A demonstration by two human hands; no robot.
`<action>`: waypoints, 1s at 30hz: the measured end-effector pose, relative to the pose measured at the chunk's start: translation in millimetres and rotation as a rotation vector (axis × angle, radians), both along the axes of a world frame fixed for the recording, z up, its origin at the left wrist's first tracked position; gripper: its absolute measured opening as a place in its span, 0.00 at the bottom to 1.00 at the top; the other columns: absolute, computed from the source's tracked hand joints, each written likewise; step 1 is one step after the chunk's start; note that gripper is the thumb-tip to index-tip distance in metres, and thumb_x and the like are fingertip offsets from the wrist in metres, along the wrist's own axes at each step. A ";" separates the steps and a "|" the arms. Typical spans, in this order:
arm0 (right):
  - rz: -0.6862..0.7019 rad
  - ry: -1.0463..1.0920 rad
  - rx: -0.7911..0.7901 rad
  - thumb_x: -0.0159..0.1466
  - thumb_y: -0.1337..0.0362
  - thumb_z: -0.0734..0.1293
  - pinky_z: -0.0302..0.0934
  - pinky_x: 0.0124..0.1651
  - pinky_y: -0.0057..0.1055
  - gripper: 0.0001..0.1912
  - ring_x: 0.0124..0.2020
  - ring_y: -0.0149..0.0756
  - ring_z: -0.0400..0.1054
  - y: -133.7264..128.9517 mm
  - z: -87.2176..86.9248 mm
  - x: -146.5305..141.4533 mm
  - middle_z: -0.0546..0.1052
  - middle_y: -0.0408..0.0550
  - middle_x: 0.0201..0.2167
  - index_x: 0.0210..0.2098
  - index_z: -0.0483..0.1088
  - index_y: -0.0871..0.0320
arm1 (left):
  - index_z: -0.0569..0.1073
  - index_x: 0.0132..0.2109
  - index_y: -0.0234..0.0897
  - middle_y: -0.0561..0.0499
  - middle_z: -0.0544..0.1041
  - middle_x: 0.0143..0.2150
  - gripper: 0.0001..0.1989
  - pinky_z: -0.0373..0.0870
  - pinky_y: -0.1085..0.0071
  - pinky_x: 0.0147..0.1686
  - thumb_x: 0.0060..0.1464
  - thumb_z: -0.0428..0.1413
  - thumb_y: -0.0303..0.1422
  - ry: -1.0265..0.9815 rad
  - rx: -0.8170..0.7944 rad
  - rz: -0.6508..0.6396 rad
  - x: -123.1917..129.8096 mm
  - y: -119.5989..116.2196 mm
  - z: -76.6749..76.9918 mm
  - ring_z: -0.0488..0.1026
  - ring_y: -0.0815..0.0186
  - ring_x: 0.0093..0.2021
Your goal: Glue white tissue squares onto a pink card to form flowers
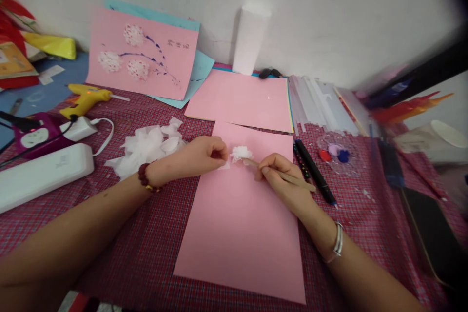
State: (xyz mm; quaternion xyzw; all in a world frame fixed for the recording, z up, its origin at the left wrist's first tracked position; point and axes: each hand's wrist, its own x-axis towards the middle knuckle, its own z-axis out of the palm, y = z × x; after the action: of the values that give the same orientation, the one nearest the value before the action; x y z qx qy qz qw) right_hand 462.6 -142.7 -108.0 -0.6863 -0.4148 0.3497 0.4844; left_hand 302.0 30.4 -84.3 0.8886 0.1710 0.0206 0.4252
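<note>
A sheet of pink paper [241, 234] lies lengthwise before me, with a small crumpled white tissue-paper puff [240, 152] near its far end. In my right hand [283, 180] is a thin wooden stick [296, 181], gripped like a pen, its tip touching the puff's lower right edge. Just left of the puff, my left hand [203, 155] is closed in a pinch at a small piece of white tissue paper [225, 165]; the fingers partly hide it. Behind my left wrist lies a loose heap of white tissue pieces [149, 146].
A yellow glue gun [86, 100], a purple socket block [34, 134] and a white power strip [47, 173] sit left. Finished pink flower art [146, 53] leans on the wall. Right are a black marker [316, 173], a clear paint dish [338, 156] and a dark phone-like slab [431, 234].
</note>
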 end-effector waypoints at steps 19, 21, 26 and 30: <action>0.037 0.030 0.086 0.58 0.71 0.59 0.56 0.30 0.29 0.08 0.26 0.31 0.63 -9.0 2.1 0.4 0.70 0.40 0.21 0.26 0.66 0.55 | 0.73 0.27 0.33 0.54 0.68 0.30 0.05 0.59 0.75 0.29 0.48 0.55 0.24 -0.213 0.068 0.156 29.0 -19.8 -23.3 0.65 0.73 0.29; 0.057 0.000 0.045 0.58 0.70 0.59 0.56 0.31 0.29 0.07 0.27 0.32 0.63 -8.1 1.7 -0.5 0.70 0.41 0.22 0.26 0.66 0.55 | 0.74 0.27 0.33 0.54 0.69 0.29 0.05 0.59 0.75 0.29 0.48 0.55 0.24 -0.212 0.045 0.171 29.6 -20.2 -23.3 0.65 0.74 0.29; 0.102 -0.123 0.003 0.60 0.69 0.59 0.54 0.29 0.27 0.07 0.26 0.30 0.61 -6.2 0.1 -3.2 0.69 0.40 0.24 0.28 0.65 0.54 | 0.75 0.28 0.34 0.53 0.71 0.30 0.06 0.61 0.74 0.31 0.49 0.54 0.26 -0.203 -0.013 0.192 30.9 -20.9 -21.5 0.67 0.72 0.31; 0.140 -0.266 -0.011 0.61 0.70 0.58 0.54 0.29 0.27 0.07 0.26 0.29 0.62 -6.6 -0.2 -5.3 0.69 0.40 0.25 0.30 0.64 0.54 | 0.75 0.35 0.33 0.51 0.75 0.34 0.07 0.64 0.74 0.35 0.52 0.52 0.28 -0.237 -0.204 0.334 29.8 -16.1 -18.5 0.70 0.70 0.35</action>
State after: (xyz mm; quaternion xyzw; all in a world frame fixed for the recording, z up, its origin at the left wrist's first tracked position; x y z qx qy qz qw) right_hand 457.3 -149.3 -108.2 -0.6985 -0.5203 0.2908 0.3960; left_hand 331.8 14.3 -102.8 0.7917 0.2657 0.1778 0.5206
